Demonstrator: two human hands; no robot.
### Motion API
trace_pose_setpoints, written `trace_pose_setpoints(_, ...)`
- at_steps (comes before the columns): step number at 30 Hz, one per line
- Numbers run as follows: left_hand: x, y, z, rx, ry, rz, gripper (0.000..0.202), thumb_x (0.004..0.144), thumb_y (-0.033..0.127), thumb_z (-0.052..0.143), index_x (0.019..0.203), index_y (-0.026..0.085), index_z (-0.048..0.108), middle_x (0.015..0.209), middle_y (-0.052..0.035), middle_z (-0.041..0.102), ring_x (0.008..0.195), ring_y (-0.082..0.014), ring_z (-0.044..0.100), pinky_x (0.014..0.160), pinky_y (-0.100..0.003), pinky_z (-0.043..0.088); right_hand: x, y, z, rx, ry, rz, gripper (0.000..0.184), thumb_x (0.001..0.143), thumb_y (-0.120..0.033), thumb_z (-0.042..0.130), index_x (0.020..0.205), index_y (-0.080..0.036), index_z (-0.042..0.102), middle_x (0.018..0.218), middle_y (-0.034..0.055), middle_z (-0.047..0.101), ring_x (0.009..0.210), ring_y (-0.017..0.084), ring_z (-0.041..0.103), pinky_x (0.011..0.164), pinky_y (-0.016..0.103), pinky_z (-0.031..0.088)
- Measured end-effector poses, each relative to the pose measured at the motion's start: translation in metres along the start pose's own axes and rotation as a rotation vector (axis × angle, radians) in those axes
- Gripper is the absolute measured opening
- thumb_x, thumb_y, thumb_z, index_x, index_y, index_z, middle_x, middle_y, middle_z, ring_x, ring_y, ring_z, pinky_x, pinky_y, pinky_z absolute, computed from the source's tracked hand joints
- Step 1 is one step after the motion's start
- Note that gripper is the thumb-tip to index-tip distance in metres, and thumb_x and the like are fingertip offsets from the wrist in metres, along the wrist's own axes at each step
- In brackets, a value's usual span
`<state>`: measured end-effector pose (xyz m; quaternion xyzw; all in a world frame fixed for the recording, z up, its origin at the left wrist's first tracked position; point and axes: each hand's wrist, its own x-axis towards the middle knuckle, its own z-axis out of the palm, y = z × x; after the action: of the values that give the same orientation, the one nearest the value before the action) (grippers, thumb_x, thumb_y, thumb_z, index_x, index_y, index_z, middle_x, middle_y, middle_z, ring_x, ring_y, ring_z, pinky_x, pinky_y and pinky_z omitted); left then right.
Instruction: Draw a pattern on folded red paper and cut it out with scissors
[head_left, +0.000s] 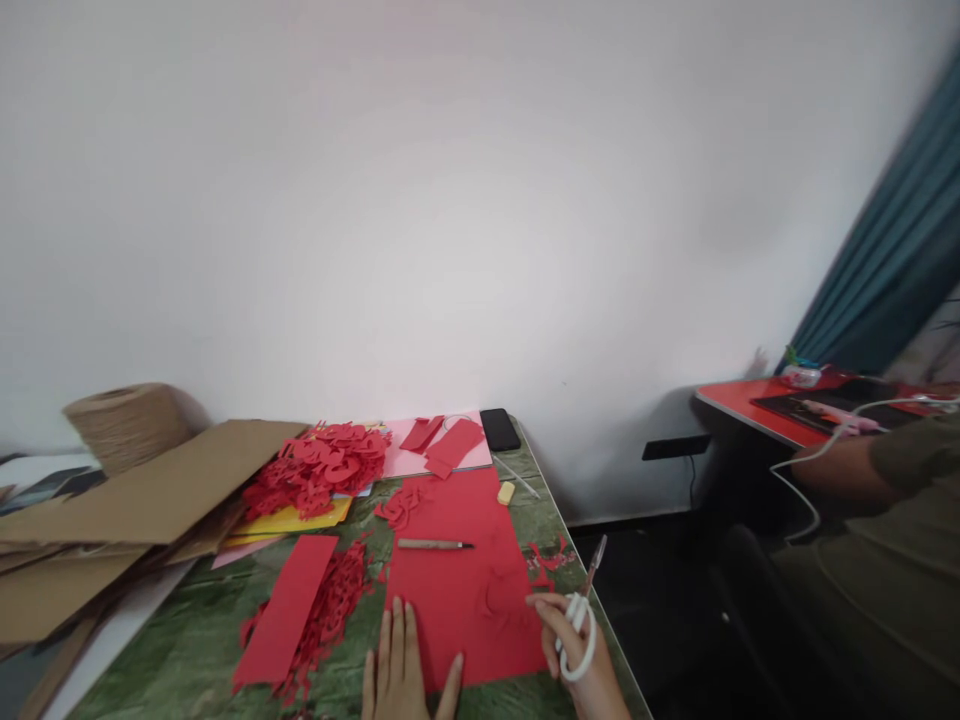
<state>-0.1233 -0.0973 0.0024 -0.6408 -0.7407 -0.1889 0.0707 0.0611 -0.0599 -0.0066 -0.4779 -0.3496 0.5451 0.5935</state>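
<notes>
My left hand (401,668) lies flat, fingers stretched out, on the near edge of a large red paper sheet (457,580) on the green table (187,650). My right hand (574,650) is closed round the white handles of a pair of scissors (583,610), whose blades point up and away past the sheet's right edge. A pen (433,544) lies across the sheet, and a yellow eraser (506,492) sits by its far right corner.
Red paper cut-outs (322,465) are heaped on yellow sheets; a red strip (289,608) lies left. Brown cardboard (150,495) and a twine spool (124,425) are at left. A black phone (499,429) lies at the far edge. Another person's arm (847,470) is at right by a red desk (750,405).
</notes>
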Motion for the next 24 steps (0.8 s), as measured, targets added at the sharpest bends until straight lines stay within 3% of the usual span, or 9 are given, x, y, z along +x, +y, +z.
trace_pose_setpoints(3,-0.001,0.002,0.0,0.03,-0.03,0.002,0.06,0.077,0.039,0.037,0.127,0.006,0.039,0.134,-0.0143,0.038,0.123,-0.0266,0.033,0.098,-0.043,0.026,0.004,0.008,-0.003,-0.027,-0.011,0.006,0.038,0.064,-0.051,0.061,0.069,-0.013,0.058,0.024,-0.0079,0.038,0.022,0.007,0.033,0.032,0.019,0.019)
trace_pose_setpoints(9,-0.001,-0.013,0.008,-0.046,0.049,0.071,0.054,0.079,0.035,0.041,0.127,0.011,0.041,0.129,-0.0121,0.046,0.119,-0.025,0.041,0.092,-0.039,0.036,0.005,0.01,-0.002,-0.017,-0.002,0.009,0.04,0.062,-0.051,0.062,0.069,-0.012,0.059,0.023,-0.0078,0.038,0.021,0.006,0.03,0.031,0.019,0.013)
trace_pose_setpoints(16,0.003,-0.029,0.013,-0.278,0.111,0.154,0.043,0.078,0.036,0.048,0.116,0.017,0.052,0.11,-0.0079,0.062,0.097,-0.0228,0.059,0.077,-0.034,0.049,-0.001,-0.002,0.002,-0.008,-0.012,0.017,0.042,0.064,-0.051,0.061,0.074,-0.01,0.061,0.024,-0.0075,0.038,0.022,0.006,0.03,0.032,0.019,0.014)
trace_pose_setpoints(21,0.005,-0.03,-0.001,-0.451,0.144,0.1,0.034,0.072,0.048,0.053,0.093,0.024,0.066,0.09,-0.0045,0.07,0.076,-0.0226,0.066,0.068,-0.031,0.052,-0.002,-0.004,0.002,-0.009,-0.027,0.019,0.037,0.065,-0.048,0.061,0.07,-0.011,0.06,0.024,-0.0069,0.04,0.022,0.005,0.032,0.032,0.018,0.016)
trace_pose_setpoints(24,0.004,-0.021,-0.01,-0.576,0.207,-0.028,0.036,0.068,0.056,0.054,0.081,0.025,0.068,0.079,-0.0038,0.071,0.071,-0.0222,0.065,0.068,-0.03,0.051,-0.003,-0.005,0.002,-0.005,-0.03,0.019,0.036,0.066,-0.047,0.061,0.07,-0.011,0.061,0.024,-0.007,0.04,0.022,0.005,0.032,0.032,0.018,0.017)
